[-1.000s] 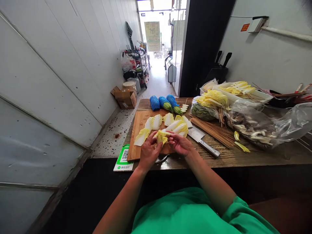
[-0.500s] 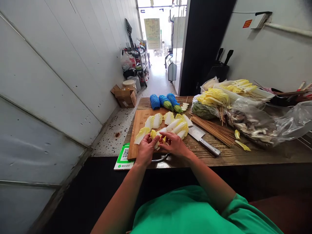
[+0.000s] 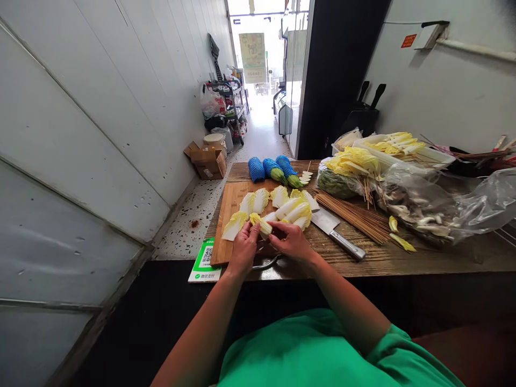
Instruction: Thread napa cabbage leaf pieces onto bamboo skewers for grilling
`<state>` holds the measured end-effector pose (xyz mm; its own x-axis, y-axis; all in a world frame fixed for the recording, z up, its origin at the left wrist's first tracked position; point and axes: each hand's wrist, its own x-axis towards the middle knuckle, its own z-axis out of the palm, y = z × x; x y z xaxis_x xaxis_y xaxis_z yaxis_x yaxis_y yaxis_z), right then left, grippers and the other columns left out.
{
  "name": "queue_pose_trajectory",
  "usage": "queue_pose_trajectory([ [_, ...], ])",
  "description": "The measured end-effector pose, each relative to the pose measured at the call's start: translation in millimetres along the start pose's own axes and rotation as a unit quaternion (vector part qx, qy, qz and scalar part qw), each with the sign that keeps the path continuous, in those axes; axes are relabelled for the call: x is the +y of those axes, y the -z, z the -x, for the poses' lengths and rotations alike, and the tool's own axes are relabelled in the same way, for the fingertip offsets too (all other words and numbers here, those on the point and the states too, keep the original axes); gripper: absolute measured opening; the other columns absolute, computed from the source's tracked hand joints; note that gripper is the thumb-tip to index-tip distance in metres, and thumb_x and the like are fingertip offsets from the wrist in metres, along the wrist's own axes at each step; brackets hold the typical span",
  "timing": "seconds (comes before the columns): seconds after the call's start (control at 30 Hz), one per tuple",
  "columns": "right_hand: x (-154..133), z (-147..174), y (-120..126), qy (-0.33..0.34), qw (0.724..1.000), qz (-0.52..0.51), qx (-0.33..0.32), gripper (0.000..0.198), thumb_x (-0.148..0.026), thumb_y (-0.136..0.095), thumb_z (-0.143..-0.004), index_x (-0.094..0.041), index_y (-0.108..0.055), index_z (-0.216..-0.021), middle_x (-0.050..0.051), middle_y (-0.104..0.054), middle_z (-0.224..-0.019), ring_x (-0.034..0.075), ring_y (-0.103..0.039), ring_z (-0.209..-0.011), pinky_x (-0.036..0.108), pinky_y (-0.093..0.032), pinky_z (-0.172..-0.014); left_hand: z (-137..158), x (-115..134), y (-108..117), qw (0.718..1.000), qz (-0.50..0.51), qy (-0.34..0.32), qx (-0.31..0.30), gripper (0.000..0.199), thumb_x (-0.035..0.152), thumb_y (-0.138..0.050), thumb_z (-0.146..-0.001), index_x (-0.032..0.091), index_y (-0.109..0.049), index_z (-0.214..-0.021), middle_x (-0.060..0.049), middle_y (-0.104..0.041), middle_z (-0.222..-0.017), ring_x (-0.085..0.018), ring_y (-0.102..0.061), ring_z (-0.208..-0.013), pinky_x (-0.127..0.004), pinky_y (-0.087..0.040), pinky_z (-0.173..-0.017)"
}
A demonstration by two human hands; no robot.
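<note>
Above the front of the wooden cutting board [image 3: 221, 248], a small yellow and white cabbage leaf [image 3: 261, 223] is held between both hands. My left hand [image 3: 244, 246] is closed on its left side, thumb on top. The fingers of my right hand [image 3: 291, 240] pinch its right end. Behind the hands, several cut cabbage leaves [image 3: 235, 226] lie spread on the board, with a heap of larger cabbage leaves [image 3: 299, 211] at its right. A cleaver [image 3: 342, 239] lies just right of the board, its handle toward me.
Bamboo skewers [image 3: 352, 215] lie in a bundle right of the cleaver. Farther right are a plastic bag of mushrooms [image 3: 423, 209] and skewered cabbage [image 3: 352, 160]. Green squashes in blue foam nets [image 3: 271, 167] sit at the back. A QR code card [image 3: 205, 258] lies front left.
The leaf has been turned so that more of it shows between my hands. My right hand's raised fingers have come down onto its right end.
</note>
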<state>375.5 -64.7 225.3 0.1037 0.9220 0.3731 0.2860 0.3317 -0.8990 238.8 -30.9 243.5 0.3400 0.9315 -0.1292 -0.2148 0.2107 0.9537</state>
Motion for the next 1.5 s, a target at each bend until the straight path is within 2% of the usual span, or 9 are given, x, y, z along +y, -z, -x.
queue_pose_trajectory([
  [0.17, 0, -3, 2, -0.086, 0.986, -0.136, -0.033, 0.031, -0.03, -0.058, -0.076, -0.018, -0.064, -0.103, 0.001, -0.067, -0.076, 0.013, -0.06, -0.06, 0.025, -0.049, -0.057, -1, -2, -1, 0.998, -0.013, -0.05, 0.019, 0.044, 0.041, -0.063, -0.073, 0.017, -0.055, -0.109, -0.006, -0.065, -0.1, -0.018, -0.063, -0.085, -0.03, -0.054, -0.072],
  [0.33, 4, -10, 6, -0.193, 0.928, -0.318, 0.029, 0.021, -0.032, -0.059, -0.07, -0.015, -0.064, -0.081, 0.001, -0.065, -0.064, 0.01, -0.055, -0.045, 0.022, -0.048, -0.044, -4, -1, 8, 0.991, -0.092, -0.085, 0.054, 0.047, 0.036, -0.059, -0.076, 0.016, -0.049, -0.117, -0.009, -0.067, -0.096, -0.019, -0.065, -0.078, -0.035, -0.053, -0.073],
  [0.43, 6, -13, 10, -0.219, 0.906, -0.353, 0.08, 0.017, -0.031, -0.061, -0.067, -0.015, -0.061, -0.07, 0.002, -0.064, -0.061, 0.009, -0.053, -0.043, 0.021, -0.047, -0.04, -8, 0, 17, 0.923, -0.303, -0.202, 0.128, 0.038, 0.028, -0.055, -0.078, 0.018, -0.056, -0.114, -0.011, -0.066, -0.101, -0.024, -0.063, -0.092, -0.041, -0.047, -0.086],
  [0.5, 7, -13, 11, -0.219, 0.908, -0.346, 0.091, 0.017, -0.031, -0.062, -0.066, -0.014, -0.062, -0.071, 0.003, -0.065, -0.061, 0.008, -0.053, -0.043, 0.02, -0.047, -0.04, -11, 0, 22, 0.851, -0.435, -0.266, 0.126, 0.036, 0.022, -0.055, -0.076, 0.018, -0.06, -0.112, -0.012, -0.065, -0.107, -0.027, -0.058, -0.104, -0.045, -0.04, -0.095],
  [0.57, 9, -13, 11, -0.22, 0.91, -0.338, 0.096, 0.019, -0.032, -0.063, -0.066, -0.014, -0.063, -0.072, 0.003, -0.065, -0.062, 0.008, -0.054, -0.043, 0.019, -0.047, -0.04, -12, 2, 26, 0.818, -0.497, -0.278, 0.075, 0.04, 0.02, -0.056, -0.074, 0.017, -0.06, -0.114, -0.013, -0.063, -0.112, -0.028, -0.054, -0.109, -0.045, -0.037, -0.098],
  [0.8, 14, -11, 6, -0.158, 0.963, -0.187, 0.11, 0.028, -0.035, -0.064, -0.069, -0.016, -0.067, -0.089, 0.002, -0.066, -0.069, 0.012, -0.059, -0.054, 0.024, -0.05, -0.053, -10, 20, 33, 0.858, -0.435, -0.264, 0.068, 0.038, 0.033, -0.052, -0.081, 0.019, -0.059, -0.116, -0.01, -0.064, -0.11, -0.023, -0.059, -0.1, -0.039, -0.044, -0.091],
  [1.0, 4, -12, 2, -0.068, 0.994, -0.048, 0.069, 0.028, -0.027, -0.058, -0.073, -0.019, -0.068, -0.097, 0.001, -0.067, -0.076, 0.014, -0.059, -0.067, 0.026, -0.048, -0.063, -15, 21, 23, 0.799, -0.506, -0.322, -0.042, 0.029, 0.03, -0.055, -0.08, 0.024, -0.065, -0.106, -0.007, -0.063, -0.115, -0.023, -0.056, -0.106, -0.039, -0.041, -0.095],
  [1.3, 5, -18, 7, -0.119, 0.98, -0.147, 0.063, 0.027, -0.034, -0.063, -0.069, -0.018, -0.069, -0.091, 0.001, -0.067, -0.074, 0.012, -0.059, -0.061, 0.025, -0.049, -0.058, -22, 23, 15, 0.866, -0.432, -0.246, -0.056, 0.03, 0.039, -0.058, -0.078, 0.022, -0.068, -0.101, -0.006, -0.07, -0.098, -0.021, -0.064, -0.088, -0.031, -0.048, -0.082],
  [1.5, 9, -24, 4, -0.132, 0.967, -0.211, 0.051, 0.033, -0.031, -0.064, -0.067, -0.018, -0.068, -0.097, 0.001, -0.068, -0.076, 0.011, -0.059, -0.061, 0.025, -0.05, -0.061, -36, 26, 11, 0.972, -0.215, -0.093, -0.032, 0.044, 0.043, -0.067, -0.067, 0.012, -0.067, -0.098, -0.009, -0.07, -0.085, -0.021, -0.066, -0.072, -0.034, -0.054, -0.067],
])
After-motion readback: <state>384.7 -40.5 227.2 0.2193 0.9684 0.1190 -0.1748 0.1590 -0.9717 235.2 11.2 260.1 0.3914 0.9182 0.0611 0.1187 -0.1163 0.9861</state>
